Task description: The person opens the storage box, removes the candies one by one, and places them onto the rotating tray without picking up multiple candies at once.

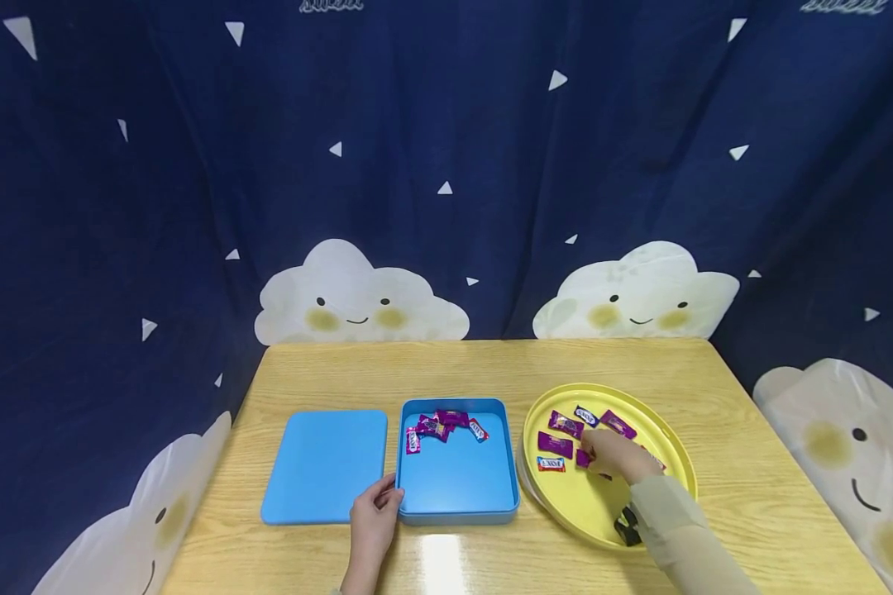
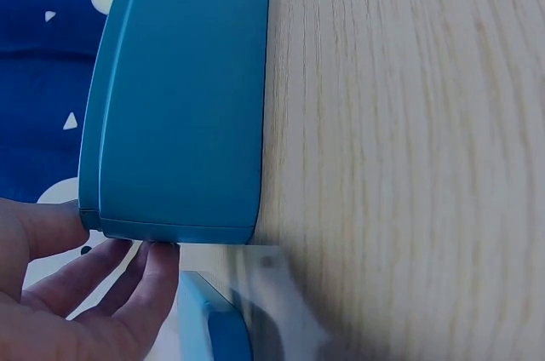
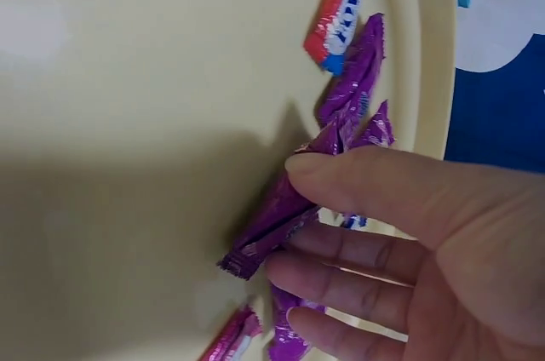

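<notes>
Covered, cropped
My right hand point(image 3: 464, 267) partly hides a purple-wrapped candy point(image 3: 274, 212); the wrist view crops the blue box point(image 2: 183, 106) by my left hand point(image 2: 77, 310).

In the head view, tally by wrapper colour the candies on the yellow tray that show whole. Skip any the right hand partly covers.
Purple candies: 3
Dark blue and white candy: 1
Red and blue candy: 1
Total: 5
Left out: candies partly hidden at the right hand.
</notes>
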`<state>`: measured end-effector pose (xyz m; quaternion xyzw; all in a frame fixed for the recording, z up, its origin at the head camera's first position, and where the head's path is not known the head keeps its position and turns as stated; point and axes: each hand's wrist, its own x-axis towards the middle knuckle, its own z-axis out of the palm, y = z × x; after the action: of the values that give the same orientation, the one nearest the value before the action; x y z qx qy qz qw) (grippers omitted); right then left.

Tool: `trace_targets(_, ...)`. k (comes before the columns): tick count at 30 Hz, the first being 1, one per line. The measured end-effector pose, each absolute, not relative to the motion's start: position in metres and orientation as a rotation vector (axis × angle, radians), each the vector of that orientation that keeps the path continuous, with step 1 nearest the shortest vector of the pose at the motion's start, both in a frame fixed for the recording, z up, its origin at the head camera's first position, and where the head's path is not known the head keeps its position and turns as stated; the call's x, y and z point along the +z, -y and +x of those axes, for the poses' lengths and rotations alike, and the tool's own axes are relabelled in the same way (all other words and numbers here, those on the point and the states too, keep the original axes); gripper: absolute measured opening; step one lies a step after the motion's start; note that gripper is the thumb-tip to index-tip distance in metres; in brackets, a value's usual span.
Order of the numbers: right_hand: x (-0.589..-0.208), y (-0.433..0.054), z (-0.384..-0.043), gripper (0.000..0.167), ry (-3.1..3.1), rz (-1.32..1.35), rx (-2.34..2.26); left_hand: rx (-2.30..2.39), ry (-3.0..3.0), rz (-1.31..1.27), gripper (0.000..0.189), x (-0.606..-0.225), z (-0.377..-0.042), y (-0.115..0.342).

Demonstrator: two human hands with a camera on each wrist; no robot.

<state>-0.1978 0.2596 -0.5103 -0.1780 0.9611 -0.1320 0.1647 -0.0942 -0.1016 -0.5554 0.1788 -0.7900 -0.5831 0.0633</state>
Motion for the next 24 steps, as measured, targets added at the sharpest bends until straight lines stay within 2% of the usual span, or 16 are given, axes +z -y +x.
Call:
trace_targets(14, -0.5144, -0.257, -0.1944, 0.028, -2.785, -0.488, -0.375, -1.755, 2.399, 0.551, 0.029, -0.5541, -0.0943, 0.1023)
trace_targets(24, -0.5147, -0.2577, -0.1938, 0.025, -2.785, -0.477, -0.38, -1.755, 2.388, 0.511, 0.029, -0.5529, -0.0928, 0.1021)
